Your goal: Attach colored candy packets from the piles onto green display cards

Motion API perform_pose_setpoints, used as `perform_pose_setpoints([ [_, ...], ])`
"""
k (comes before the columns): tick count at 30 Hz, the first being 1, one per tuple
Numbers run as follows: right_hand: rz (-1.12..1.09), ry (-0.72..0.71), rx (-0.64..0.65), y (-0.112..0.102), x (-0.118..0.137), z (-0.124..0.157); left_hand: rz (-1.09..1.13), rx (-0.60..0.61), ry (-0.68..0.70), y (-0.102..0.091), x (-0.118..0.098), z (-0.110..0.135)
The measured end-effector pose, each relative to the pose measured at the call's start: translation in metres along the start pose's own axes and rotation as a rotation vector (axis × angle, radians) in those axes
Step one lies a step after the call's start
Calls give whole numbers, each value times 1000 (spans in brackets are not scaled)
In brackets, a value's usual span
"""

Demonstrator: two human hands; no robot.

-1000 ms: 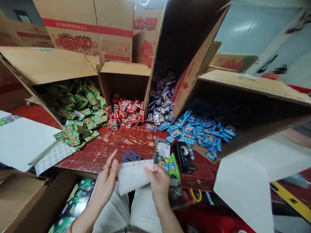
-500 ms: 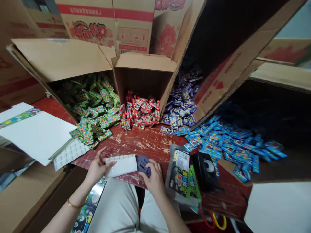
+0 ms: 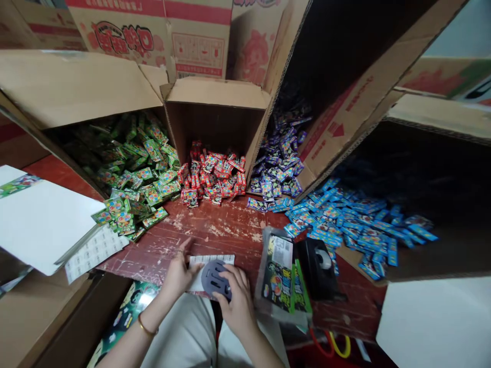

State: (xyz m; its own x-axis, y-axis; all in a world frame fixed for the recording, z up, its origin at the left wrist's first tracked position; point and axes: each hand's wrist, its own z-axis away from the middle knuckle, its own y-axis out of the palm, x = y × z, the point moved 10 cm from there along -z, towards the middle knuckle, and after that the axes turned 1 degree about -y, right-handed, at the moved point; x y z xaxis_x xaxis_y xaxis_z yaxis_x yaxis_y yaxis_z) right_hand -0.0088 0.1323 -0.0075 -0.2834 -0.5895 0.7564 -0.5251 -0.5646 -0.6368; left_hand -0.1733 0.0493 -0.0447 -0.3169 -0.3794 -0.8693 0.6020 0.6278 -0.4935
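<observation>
Spilling red packets [image 3: 213,176], carton [image 3: 217,94] beyond grey disc [image 3: 214,278]

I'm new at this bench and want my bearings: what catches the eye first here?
Small packets spill from tipped brown cardboard boxes onto the worn red wooden table: green packets at left, red packets in the middle, purple packets beside them, blue packets at right. At the near edge the left hand presses a white paper sheet flat and the right hand holds a dark grey round slotted disc on it.
</observation>
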Motion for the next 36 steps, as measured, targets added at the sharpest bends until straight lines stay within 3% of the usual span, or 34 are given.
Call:
perform_pose_setpoints([
  [3,-3,57,57,17,-12,-1,-90,-5,73,-4,-4,5],
  [9,37,172,85,8,2,-10,-197,-45,187,-10,-2,11],
  [15,32,123,38,27,-2,-4,-250,-114,213,-27,-7,18],
  [17,36,76,28,17,-17,-8,-254,-133,250,-22,-20,32],
  [19,55,50,-1,-13,-42,-22,-211,-42,331,7,-40,49],
  [23,176,186,-62,-100,-109,-67,-80,385,541,109,-91,83],
  [25,217,222,-39,-122,-127,-89,-76,526,584,149,-106,89],
  [27,230,228,20,-122,-136,-107,-70,591,559,173,-108,85],
  [29,226,234,86,-109,-142,-121,-44,627,500,185,-100,78],
  [33,175,262,235,-82,-154,-137,-33,649,420,190,-74,70],
  [36,96,252,309,-84,-152,-138,-51,633,470,187,-71,66],
])
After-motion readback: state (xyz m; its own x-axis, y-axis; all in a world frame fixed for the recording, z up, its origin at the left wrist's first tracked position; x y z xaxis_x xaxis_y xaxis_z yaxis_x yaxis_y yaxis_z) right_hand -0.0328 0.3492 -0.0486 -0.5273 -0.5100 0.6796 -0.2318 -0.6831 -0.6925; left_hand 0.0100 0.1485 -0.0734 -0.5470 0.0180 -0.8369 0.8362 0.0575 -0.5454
